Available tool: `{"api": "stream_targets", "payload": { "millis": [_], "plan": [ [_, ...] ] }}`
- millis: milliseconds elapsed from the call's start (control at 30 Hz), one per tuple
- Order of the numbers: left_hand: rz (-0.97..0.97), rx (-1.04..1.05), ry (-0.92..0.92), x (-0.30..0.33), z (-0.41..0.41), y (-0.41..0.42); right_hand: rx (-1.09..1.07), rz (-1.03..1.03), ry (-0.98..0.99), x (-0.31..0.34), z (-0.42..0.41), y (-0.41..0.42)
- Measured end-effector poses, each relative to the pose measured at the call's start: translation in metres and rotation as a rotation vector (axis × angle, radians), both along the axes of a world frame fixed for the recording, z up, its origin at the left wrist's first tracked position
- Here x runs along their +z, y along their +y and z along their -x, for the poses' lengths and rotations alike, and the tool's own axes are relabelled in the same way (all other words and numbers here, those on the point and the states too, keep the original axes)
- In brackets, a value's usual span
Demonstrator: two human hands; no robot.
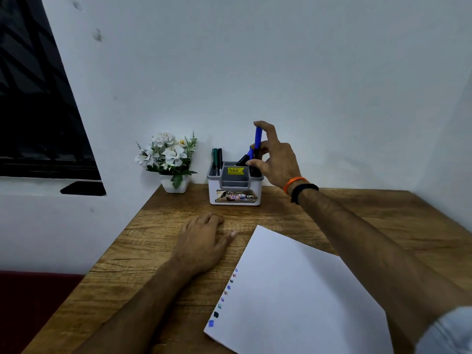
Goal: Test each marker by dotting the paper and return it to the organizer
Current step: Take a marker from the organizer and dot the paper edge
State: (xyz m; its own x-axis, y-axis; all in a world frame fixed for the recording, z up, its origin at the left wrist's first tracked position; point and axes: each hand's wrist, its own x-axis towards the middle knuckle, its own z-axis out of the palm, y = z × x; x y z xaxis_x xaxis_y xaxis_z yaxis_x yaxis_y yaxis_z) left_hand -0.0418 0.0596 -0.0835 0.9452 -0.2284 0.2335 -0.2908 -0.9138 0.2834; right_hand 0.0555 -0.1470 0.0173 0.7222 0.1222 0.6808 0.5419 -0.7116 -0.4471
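My two forearms, bare from wrist to near the elbow, with visible hair along the right one. My right hand [274, 159] carries two bands at the wrist: a thin orange thread bracelet [295, 183] nearest the hand, and just behind it a wider black band [304, 191]. At the lower right corner, the edge of my pale, light-coloured sleeve [445, 333] covers the upper arm. My left hand [204, 241] and its wrist wear nothing.

A wooden desk [178, 290] stands against a pale wall [281, 72] — a dark window [33, 111] at left.
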Motion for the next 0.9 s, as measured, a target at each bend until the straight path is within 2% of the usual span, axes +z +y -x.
{"api": "stream_targets", "payload": {
  "millis": [133,333,500,733,900],
  "plan": [
    [0.013,-0.001,-0.001,0.001,0.001,0.0,-0.046,0.081,0.039,-0.013,-0.001,0.001],
    [0.002,0.003,0.006,0.001,0.001,-0.001,-0.029,0.048,0.02,-0.022,0.006,-0.009],
    [-0.004,0.008,0.015,0.002,0.002,-0.001,-0.043,0.119,0.039,-0.016,0.013,-0.011],
    [-0.009,0.013,0.022,0.003,0.003,-0.002,-0.03,0.091,-0.119,0.003,0.019,0.015],
    [-0.006,0.022,0.033,0.004,0.003,-0.001,-0.013,0.21,0.038,0.009,0.004,0.046]
  ]
}}
